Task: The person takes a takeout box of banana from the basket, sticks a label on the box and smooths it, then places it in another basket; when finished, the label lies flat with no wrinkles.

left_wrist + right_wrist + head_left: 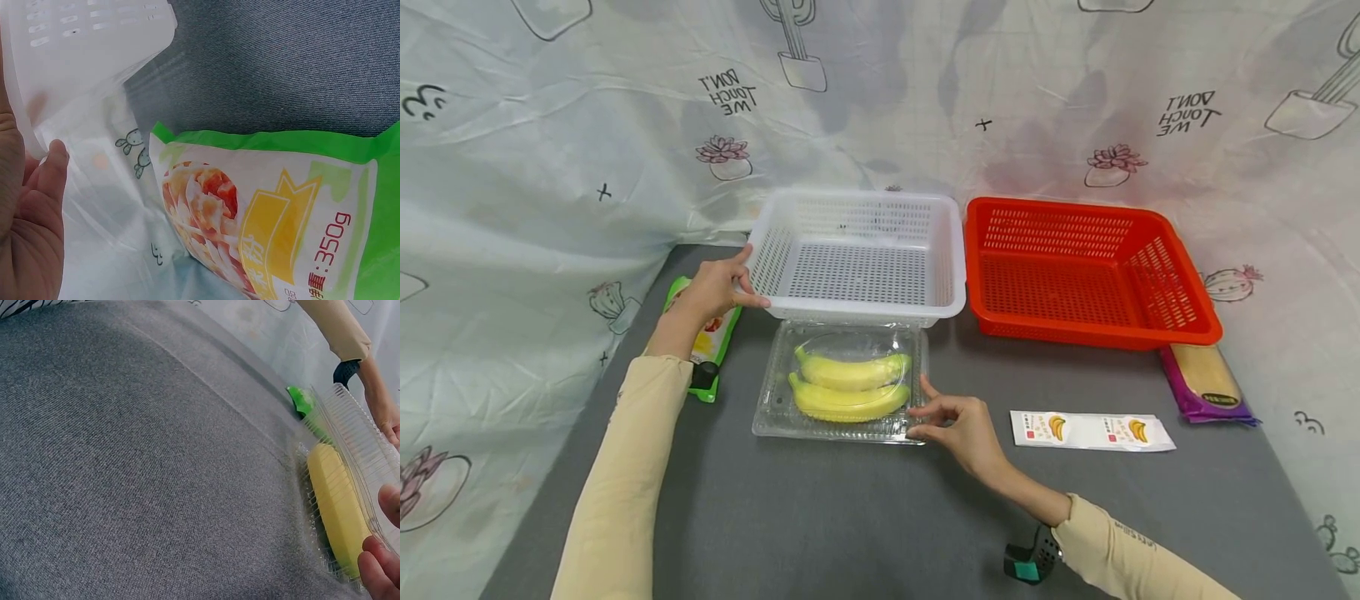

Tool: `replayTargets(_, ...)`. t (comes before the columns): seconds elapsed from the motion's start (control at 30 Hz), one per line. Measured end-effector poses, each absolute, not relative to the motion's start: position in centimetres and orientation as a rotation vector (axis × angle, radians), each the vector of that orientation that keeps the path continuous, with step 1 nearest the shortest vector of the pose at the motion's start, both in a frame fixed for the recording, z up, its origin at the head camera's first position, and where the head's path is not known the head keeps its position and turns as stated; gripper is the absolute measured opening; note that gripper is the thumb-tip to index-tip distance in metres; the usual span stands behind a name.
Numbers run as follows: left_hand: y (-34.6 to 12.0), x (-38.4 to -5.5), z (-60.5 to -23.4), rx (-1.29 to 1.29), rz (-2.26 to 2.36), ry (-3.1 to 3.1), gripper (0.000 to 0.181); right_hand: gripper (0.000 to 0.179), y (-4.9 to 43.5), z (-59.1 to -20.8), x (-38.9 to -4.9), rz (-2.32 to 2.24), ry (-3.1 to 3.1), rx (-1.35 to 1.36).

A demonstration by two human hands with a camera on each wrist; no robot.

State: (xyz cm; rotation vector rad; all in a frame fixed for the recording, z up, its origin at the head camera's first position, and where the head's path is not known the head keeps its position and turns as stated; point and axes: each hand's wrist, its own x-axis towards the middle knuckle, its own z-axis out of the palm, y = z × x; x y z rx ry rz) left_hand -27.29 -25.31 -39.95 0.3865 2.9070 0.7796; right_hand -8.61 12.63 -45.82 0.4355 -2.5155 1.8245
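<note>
A white plastic basket (868, 304) stands at the back of the table. My left hand (718, 287) grips its left side near the front corner; in the left wrist view the fingers (50, 181) meet the basket's rim. In front of it lies a clear plastic clamshell box (767, 412) with two yellow bananas (850, 402) inside. My right hand (962, 429) pinches the box's right edge between thumb and fingers. In the right wrist view, the box's clear lid (356, 425) stands slanted above a banana (337, 509).
A red basket (1097, 333) stands right of the white one. A purple-and-yellow packet (1210, 383) lies by its front right corner. A white strip with printed bananas (1090, 431) lies right of my right hand. Under my left arm is a green food bag (718, 342).
</note>
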Motion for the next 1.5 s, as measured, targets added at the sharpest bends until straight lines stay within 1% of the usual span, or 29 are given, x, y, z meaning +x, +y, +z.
replayTargets(0.17, -25.2, -27.5, -39.9, 0.396, 0.780, 2.917, 0.031, 0.026, 12.8, -45.7, -8.5, 1.835, -2.509, 0.438)
replayTargets(0.33, -25.1, -27.6, -39.7, 0.409, 0.778, 2.922, 0.032, 0.027, 13.2, -45.6, -8.3, 1.952, -2.474, 0.444)
replayTargets(0.43, -25.1, -27.6, -39.7, 0.405, 0.789, 2.911, 0.032, 0.030, 13.5, -45.5, -8.2, 2.047, -2.459, 0.456)
replayTargets(0.6, -25.1, -27.4, -39.6, 0.402, 0.798, 2.895, 0.032, 0.034, 14.1, -45.5, -8.1, 2.080, -2.469, 0.488)
replayTargets(0.7, -25.0, -27.3, -39.5, 0.402, 0.783, 2.899, 0.033, 0.034, 14.5, -45.6, -8.1, 2.124, -2.439, 0.453)
replayTargets(0.9, -25.3, -27.3, -39.6, 0.419, 0.750, 2.903, 0.035, 0.035, 15.8, -46.4, -7.9, 2.322, -2.329, 0.292)
replayTargets(1.13, -25.4, -27.1, -39.8, 0.393, 0.752, 2.902, 0.033, 0.038, 18.9, -47.7, -7.6, 2.405, -2.252, 0.369)
replayTargets(1.37, -25.5, -27.3, -39.8, 0.354, 0.744, 2.893, 0.033, 0.033, 23.3, -48.0, -7.3, 2.357, -2.239, 0.434)
replayTargets(1.5, -25.5, -27.3, -39.8, 0.360, 0.751, 2.883, 0.036, 0.032, 25.4, -47.9, -7.0, 2.318, -2.241, 0.400)
